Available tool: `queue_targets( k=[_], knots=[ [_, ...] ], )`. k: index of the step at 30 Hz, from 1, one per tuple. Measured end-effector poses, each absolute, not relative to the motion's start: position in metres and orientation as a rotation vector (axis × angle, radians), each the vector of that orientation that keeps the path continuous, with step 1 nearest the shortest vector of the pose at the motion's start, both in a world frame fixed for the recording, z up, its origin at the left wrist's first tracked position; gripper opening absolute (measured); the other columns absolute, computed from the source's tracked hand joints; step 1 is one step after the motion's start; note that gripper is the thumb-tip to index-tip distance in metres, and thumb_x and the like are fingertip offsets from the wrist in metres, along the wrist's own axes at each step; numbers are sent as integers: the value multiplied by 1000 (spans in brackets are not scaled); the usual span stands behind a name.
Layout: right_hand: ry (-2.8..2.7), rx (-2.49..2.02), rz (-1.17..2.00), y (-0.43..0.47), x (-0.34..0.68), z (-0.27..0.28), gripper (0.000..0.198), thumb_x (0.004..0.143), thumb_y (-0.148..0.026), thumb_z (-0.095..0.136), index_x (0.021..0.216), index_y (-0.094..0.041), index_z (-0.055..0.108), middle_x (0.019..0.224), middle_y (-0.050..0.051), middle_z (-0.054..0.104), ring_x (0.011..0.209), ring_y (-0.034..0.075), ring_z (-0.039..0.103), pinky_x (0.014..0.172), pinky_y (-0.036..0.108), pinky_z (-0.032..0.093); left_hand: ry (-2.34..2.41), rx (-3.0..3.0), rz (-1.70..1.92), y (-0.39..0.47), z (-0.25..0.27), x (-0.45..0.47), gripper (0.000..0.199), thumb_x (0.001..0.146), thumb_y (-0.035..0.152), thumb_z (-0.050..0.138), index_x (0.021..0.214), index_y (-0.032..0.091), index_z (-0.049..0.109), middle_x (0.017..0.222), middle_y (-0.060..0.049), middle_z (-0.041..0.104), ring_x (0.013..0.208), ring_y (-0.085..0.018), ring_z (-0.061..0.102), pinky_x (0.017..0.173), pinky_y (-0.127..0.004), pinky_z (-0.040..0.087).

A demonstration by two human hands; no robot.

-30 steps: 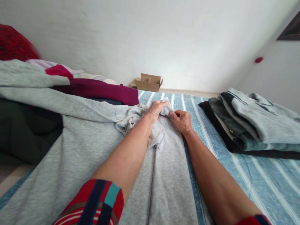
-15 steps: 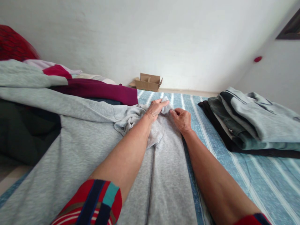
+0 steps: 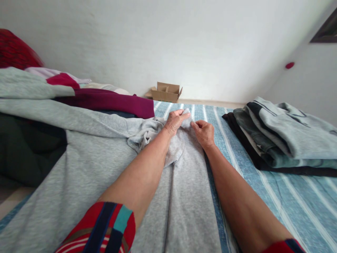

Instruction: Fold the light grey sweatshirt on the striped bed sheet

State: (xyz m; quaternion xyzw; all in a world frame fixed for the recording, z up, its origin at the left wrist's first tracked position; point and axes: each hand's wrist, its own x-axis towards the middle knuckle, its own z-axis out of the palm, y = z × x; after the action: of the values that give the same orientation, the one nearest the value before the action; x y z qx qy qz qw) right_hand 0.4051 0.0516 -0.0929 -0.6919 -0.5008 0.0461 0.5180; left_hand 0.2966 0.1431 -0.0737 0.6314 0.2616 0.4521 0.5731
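A light grey sweatshirt point(image 3: 97, 161) lies spread across the bed, one sleeve stretched to the left and a dark seam or zip line running down its front. Its upper part is bunched and wrinkled around my hands. My left hand point(image 3: 174, 121) grips the cloth at the far edge, thumb pointing right. Just to the right, my right hand point(image 3: 203, 132) pinches the same edge between thumb and curled fingers. A short stretch of grey cloth shows between both hands.
Blue-and-white striped bedding point(image 3: 231, 140) covers the bed. A folded clothes stack point(image 3: 297, 140) stands right. Left lie a maroon garment point(image 3: 113, 102), dark cloth point(image 3: 28, 151) and a red bundle point(image 3: 18, 49). An open cardboard box point(image 3: 165, 92) sits by the white wall point(image 3: 168, 42).
Hardly anything differs. Both hands keep their grip on the sweatshirt's edge in nearly the same place, and the view has shifted very slightly.
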Motion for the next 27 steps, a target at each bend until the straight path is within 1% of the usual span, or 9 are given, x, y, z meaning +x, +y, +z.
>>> queue_targets(
  k=[5, 9, 12, 16, 19, 23, 27],
  knots=[
    [-1171, -1633, 153, 53, 405, -95, 31, 73, -47, 58, 64, -18, 64, 55, -2, 55, 54, 13, 47, 56, 26, 35, 602, 1453, 1101, 144, -72, 299, 14, 66, 29, 66, 67, 17, 60, 56, 5, 49, 50, -9, 42, 48, -21, 31],
    [-1146, -1613, 172, 55, 405, -97, 30, 71, -48, 61, 70, -18, 67, 57, -2, 56, 54, 13, 48, 57, 26, 37, 640, 1503, 1112, 145, -73, 301, 13, 66, 28, 66, 64, 17, 59, 54, 5, 48, 49, -8, 40, 47, -20, 29],
    [-1133, -1582, 181, 56, 407, -99, 32, 71, -49, 61, 74, -18, 67, 58, -2, 55, 55, 13, 48, 58, 26, 38, 667, 1518, 1122, 147, -75, 301, 13, 66, 29, 66, 66, 17, 60, 54, 5, 49, 50, -9, 42, 47, -20, 29],
    [-1114, -1503, 237, 56, 408, -99, 31, 68, -49, 63, 71, -18, 66, 57, -3, 53, 53, 11, 45, 56, 25, 37, 714, 1473, 1117, 148, -76, 301, 14, 66, 29, 67, 65, 17, 59, 53, 5, 49, 49, -9, 43, 45, -20, 29],
    [-1088, -1459, 289, 56, 408, -98, 30, 67, -47, 64, 69, -18, 64, 56, -4, 53, 51, 11, 44, 54, 25, 37, 717, 1388, 1046, 146, -74, 300, 17, 64, 29, 69, 62, 17, 57, 53, 4, 51, 47, -9, 44, 44, -21, 31],
    [-1087, -1426, 329, 55, 407, -98, 27, 67, -45, 63, 67, -18, 64, 58, -3, 56, 53, 11, 46, 56, 25, 39, 656, 1299, 852, 144, -71, 296, 25, 59, 30, 77, 70, 15, 61, 60, 1, 58, 51, -11, 52, 48, -23, 38],
    [-1083, -1411, 328, 54, 406, -96, 24, 67, -42, 62, 65, -18, 63, 58, -2, 57, 54, 12, 48, 57, 25, 40, 635, 1272, 793, 145, -73, 295, 26, 53, 22, 79, 71, 14, 62, 62, 1, 60, 51, -11, 54, 50, -24, 40]
  ],
)
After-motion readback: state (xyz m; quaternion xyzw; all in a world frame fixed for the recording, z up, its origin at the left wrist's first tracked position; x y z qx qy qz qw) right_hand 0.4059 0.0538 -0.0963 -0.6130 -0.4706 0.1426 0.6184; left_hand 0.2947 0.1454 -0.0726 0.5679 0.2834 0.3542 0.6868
